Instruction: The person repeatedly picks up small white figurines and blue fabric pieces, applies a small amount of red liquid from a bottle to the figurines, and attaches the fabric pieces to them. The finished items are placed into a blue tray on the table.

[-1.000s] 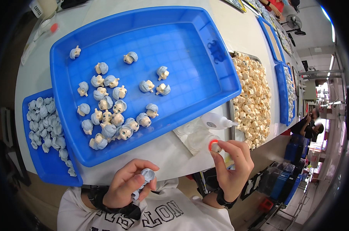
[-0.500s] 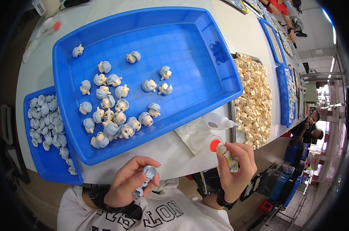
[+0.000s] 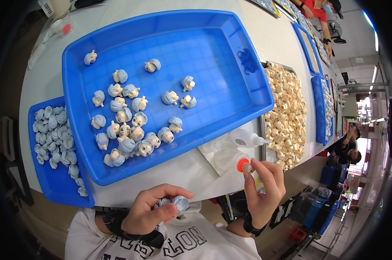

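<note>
Close to my body, my left hand is closed around pale blue doll hair pieces; one cupped piece shows at the fingertips, others are partly hidden by the fingers. My right hand pinches a small cream doll head piece between thumb and forefinger. That piece is right beside the red top of a clear jar; whether they touch I cannot tell. A white squeeze bottle with a nozzle lies behind the jar.
The large blue tray holds several heads fitted with blue hair. At left, a smaller blue tray contains loose hair pieces. Cream head pieces fill a metal tray at right. A person in red works at the far right.
My left hand has turned, and the cupped hair piece in it has shifted to the right and down. My right hand keeps the head piece near the red top, barely moved.
</note>
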Demonstrator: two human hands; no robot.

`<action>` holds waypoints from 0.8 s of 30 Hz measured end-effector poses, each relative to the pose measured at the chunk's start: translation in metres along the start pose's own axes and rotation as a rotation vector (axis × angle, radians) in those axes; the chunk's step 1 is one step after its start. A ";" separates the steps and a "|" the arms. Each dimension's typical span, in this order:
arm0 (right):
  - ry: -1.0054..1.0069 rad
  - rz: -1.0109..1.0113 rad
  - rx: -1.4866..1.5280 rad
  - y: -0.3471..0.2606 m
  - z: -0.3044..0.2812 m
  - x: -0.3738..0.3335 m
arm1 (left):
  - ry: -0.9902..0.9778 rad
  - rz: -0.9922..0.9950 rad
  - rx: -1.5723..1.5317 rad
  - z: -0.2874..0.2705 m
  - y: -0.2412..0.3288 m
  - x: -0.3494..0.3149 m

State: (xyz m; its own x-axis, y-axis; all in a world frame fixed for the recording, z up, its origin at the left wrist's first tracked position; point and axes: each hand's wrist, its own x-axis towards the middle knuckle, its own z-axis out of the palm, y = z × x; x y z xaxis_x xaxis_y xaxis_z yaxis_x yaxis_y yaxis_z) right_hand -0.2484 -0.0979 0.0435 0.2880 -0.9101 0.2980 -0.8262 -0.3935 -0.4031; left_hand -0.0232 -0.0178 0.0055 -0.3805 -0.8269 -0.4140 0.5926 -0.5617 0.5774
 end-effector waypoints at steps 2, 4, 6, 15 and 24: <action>0.023 0.016 0.003 -0.001 -0.001 -0.002 | -0.009 0.016 -0.008 0.000 0.000 -0.001; 0.050 0.018 0.038 -0.003 -0.002 -0.002 | -0.028 0.040 -0.024 0.000 -0.001 -0.002; 0.085 0.014 0.096 -0.007 -0.003 -0.003 | -0.049 0.033 -0.067 -0.002 -0.002 -0.002; 0.058 -0.198 0.855 -0.037 0.025 -0.023 | -0.061 0.059 0.104 0.003 0.003 -0.001; -0.111 -0.204 0.729 -0.049 0.029 -0.020 | 0.057 0.260 0.395 0.004 0.003 0.000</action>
State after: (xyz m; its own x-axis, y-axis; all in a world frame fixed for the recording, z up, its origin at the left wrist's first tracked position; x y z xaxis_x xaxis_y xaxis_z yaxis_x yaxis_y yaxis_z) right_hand -0.1994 -0.0641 0.0323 0.4795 -0.8026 0.3548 -0.2343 -0.5067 -0.8297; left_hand -0.0242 -0.0193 0.0102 -0.2089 -0.9449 -0.2522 0.3432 -0.3123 0.8858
